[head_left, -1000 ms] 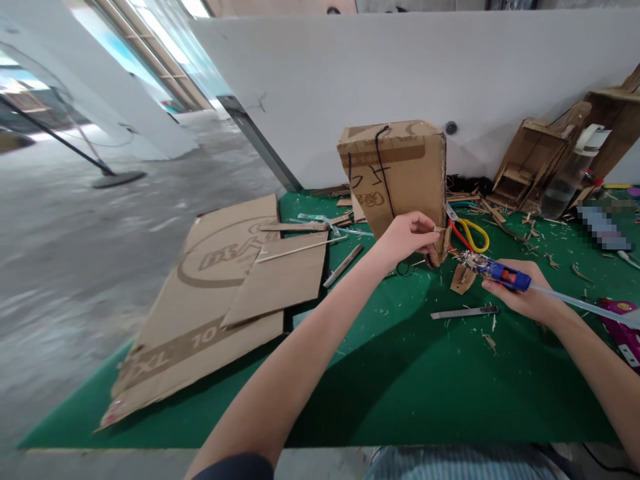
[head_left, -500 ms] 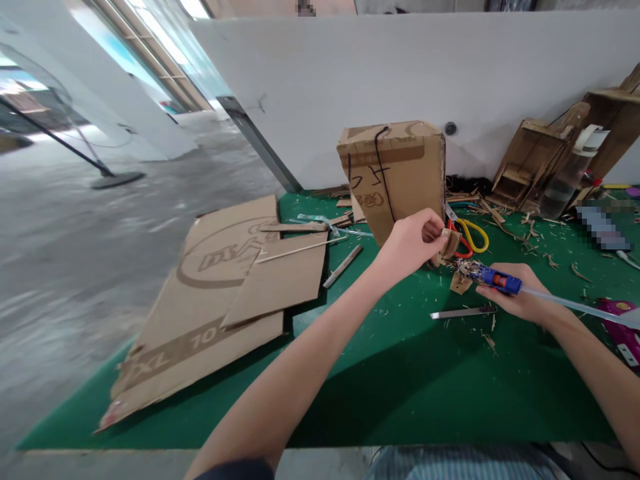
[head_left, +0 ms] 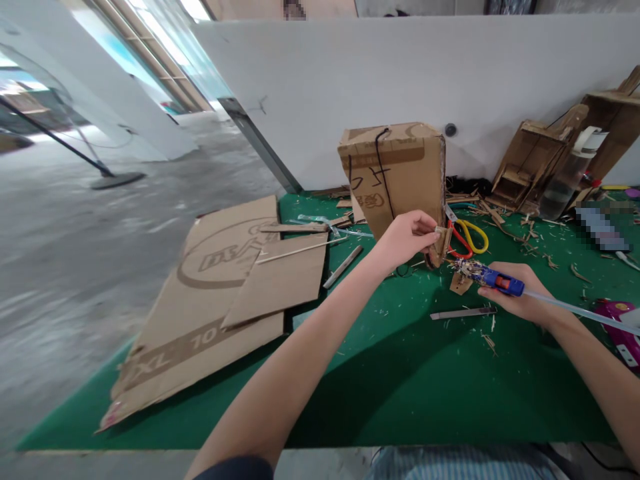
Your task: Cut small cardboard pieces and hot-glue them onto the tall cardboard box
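Between the thumb and fingers of my left hand [head_left: 407, 239] is a small cardboard piece [head_left: 440, 245], raised over the green table. My right hand [head_left: 515, 293] is wrapped round a blue glue gun [head_left: 500, 280] with a clear glue stick running out of its back end. The gun's nozzle end, covered in cardboard scraps, points left at the small piece; whether they touch I cannot tell. Just below the nozzle lies another cardboard scrap [head_left: 461, 283]. Scissors [head_left: 470, 237] with red and yellow handles rest behind the gun. A cutter blade [head_left: 463, 313] lies in front.
A tall cardboard box [head_left: 400, 173] with a black cord stands behind my left hand. Large cardboard sheets [head_left: 200, 320] cover the table's left side. At the right are a clear bottle [head_left: 565, 177], wooden-looking boxes [head_left: 530, 157], a phone [head_left: 603, 227] and a magenta tool [head_left: 617, 317].
My left hand has shifted slightly left and turned, tilting the small cardboard piece away from the nozzle. The glue gun in my right hand has barely moved.
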### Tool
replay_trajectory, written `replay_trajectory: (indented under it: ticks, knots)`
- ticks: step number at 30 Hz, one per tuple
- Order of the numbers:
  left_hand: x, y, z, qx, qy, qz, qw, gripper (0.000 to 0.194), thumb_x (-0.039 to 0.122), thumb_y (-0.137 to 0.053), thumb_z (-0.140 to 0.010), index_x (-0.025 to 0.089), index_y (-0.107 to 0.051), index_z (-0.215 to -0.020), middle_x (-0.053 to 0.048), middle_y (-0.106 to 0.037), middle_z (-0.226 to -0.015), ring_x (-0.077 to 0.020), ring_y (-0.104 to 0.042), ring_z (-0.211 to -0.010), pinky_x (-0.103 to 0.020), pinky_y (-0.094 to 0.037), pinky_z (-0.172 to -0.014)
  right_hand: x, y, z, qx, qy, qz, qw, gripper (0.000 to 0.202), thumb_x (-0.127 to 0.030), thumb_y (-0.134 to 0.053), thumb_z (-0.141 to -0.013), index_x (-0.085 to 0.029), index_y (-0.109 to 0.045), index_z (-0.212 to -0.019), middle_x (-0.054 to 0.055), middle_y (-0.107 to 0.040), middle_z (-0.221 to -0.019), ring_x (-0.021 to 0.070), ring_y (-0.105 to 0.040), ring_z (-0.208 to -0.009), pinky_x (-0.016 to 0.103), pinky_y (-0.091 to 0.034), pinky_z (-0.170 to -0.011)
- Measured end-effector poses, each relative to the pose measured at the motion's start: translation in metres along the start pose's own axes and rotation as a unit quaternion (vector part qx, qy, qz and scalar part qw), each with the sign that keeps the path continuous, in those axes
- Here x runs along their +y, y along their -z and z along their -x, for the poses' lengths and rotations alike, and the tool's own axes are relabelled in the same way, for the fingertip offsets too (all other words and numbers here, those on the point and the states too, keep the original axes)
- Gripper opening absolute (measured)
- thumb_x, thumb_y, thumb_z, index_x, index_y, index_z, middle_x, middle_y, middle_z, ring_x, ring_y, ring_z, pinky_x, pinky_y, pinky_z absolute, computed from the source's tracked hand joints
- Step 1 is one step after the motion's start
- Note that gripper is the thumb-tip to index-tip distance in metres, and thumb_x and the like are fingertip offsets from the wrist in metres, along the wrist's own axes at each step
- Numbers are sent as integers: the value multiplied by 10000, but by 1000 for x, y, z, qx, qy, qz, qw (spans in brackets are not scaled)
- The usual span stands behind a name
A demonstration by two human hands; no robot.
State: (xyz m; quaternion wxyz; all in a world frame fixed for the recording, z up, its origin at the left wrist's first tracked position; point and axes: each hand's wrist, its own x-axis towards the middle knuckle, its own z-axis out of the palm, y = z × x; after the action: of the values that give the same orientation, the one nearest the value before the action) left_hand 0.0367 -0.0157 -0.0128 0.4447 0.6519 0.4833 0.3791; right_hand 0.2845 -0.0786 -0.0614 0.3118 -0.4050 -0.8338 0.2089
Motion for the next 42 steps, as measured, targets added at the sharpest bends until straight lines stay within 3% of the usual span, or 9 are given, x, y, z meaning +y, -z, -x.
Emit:
replay_trajectory:
  ticks: [6,21,33,42]
  knots:
    - [0,-2,0,-11,35,34,999,96,111,-684,-794,148,-620,-855,-34,-652,-735,-104,-607,-603,-276,-523,-635,-1,1,0,-9,-7,-4,1000,340,-480,-615,-884,-207,-500,-717,-10,-516,-667,119,-444,-575,250,-342,-544]
    - [6,-4,3,-74,66,-3,995,48,127,-642,-852,130,-613,-890,-44,-665,-807,-100,-624,-668,-258,-531,-658,3,3,0,47,-42,-24,998,298,-466,-644,-857,-206,-548,-748,1,-575,-672,145,-511,-592,263,-373,-553]
    - [12,-4,7,-65,31,-51,996,58,107,-642,-835,124,-611,-882,-51,-670,-844,-107,-605,-709,-242,-494,-635,1,3,0,76,-65,-18,995,324,-468,-651,-846,-203,-535,-701,-6,-543,-632,138,-492,-566,263,-354,-521]
    - [5,-1,3,-67,-7,-73,995,85,176,-654,-810,138,-612,-875,-65,-684,-883,-140,-626,-783,-277,-500,-695,3,1,0,72,-49,-10,996,332,-470,-634,-858,-205,-521,-693,-9,-527,-622,130,-461,-545,265,-333,-513]
